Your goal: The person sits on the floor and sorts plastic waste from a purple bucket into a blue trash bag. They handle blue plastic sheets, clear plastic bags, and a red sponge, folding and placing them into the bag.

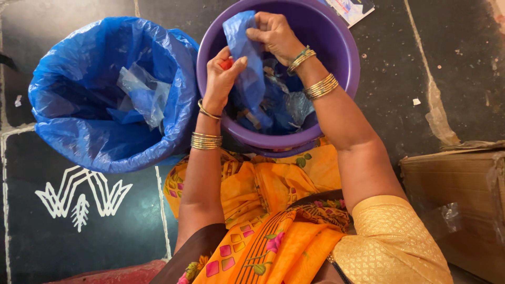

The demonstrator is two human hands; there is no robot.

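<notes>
I pinch the top of a blue plastic wrapper (247, 58) with my right hand (274, 36) and grip its left edge with my left hand (221, 79), which also clasps a small red piece (226, 64), so the wrapper hangs stretched over the purple tub (344, 58). The tub sits just beyond my lap to catch more blue wrappers; a bin lined with a blue bag (79, 126) stands touching its left side, within reach.

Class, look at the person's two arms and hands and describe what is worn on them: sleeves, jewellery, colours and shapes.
Both arms are bare from the upper arm down. The right arm has a short sleeve of yellow patterned cloth. Each wrist carries thin round gold bangles: a stack and a single one on the left hand's wrist, two stacks on the right hand's, one with a green band.
</notes>
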